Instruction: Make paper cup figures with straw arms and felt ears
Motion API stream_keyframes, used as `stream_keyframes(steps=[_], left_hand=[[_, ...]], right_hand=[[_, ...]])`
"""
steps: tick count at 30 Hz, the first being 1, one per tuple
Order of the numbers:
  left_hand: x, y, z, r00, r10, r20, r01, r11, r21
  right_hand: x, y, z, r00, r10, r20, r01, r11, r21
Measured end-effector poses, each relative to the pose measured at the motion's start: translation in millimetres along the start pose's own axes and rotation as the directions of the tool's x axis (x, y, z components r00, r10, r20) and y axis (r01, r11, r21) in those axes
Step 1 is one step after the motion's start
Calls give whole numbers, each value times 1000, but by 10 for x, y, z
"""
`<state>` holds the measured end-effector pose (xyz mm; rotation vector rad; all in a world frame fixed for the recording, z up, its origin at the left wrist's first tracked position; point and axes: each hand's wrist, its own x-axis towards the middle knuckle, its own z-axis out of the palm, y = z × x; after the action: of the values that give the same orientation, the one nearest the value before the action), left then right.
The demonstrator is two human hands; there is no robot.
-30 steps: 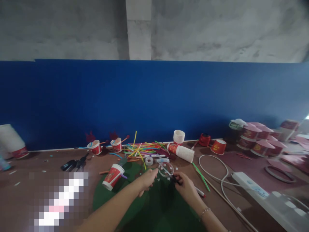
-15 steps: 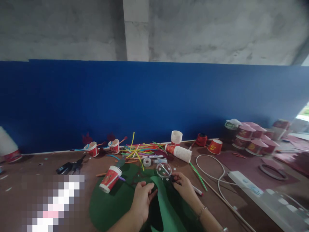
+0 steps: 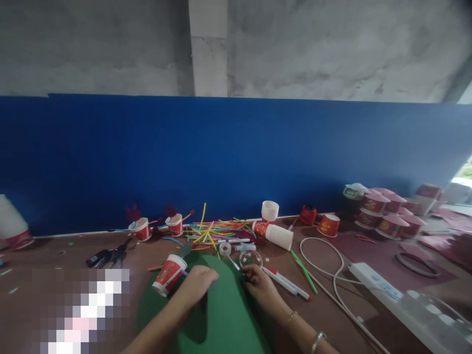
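Note:
My right hand [image 3: 260, 285] is closed round the dark handles of a pair of scissors [image 3: 233, 263], whose pale blades point up and left. Under both hands lies a green sheet [image 3: 226, 314], its lighter part spread between them over a darker green area. At its left side my left hand [image 3: 199, 281] has its fingers pressed together on the sheet; the fingertips are partly hidden. A red and white paper cup [image 3: 170, 274] with a purple strip leans just left of that hand. Beside the scissors are a clear round lid-like piece [image 3: 251, 259] and a roll of tape [image 3: 224, 249].
Coloured pipe cleaners [image 3: 217, 231] lie in a heap at the back, near a stack of paper cups [image 3: 273, 235]. Markers [image 3: 287, 282] rest to the right. A white cable [image 3: 334, 275] and a power strip [image 3: 376, 280] occupy the right side. Behind stands a blue panel [image 3: 236, 157].
My left hand has moved left and up, and the lighter green part now spreads wider. My right hand has shifted left with the scissors, uncovering the markers.

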<state>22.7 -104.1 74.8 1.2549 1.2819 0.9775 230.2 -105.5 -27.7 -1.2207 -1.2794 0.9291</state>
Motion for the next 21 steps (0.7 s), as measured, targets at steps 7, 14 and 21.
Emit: stream_keyframes(steps=[7, 14, 21], left_hand=[[-302, 426, -670, 992, 4, -124, -4, 1000, 1], [-162, 253, -318, 926, -78, -368, -167, 791, -588], [293, 193, 225, 917, -226, -330, -231, 375, -898]], right_hand=[[208, -61, 475, 999, -7, -36, 13, 985, 170], [314, -405, 173, 966, 256, -21, -152, 635, 758], [51, -441, 239, 821, 472, 321, -552, 515, 656]])
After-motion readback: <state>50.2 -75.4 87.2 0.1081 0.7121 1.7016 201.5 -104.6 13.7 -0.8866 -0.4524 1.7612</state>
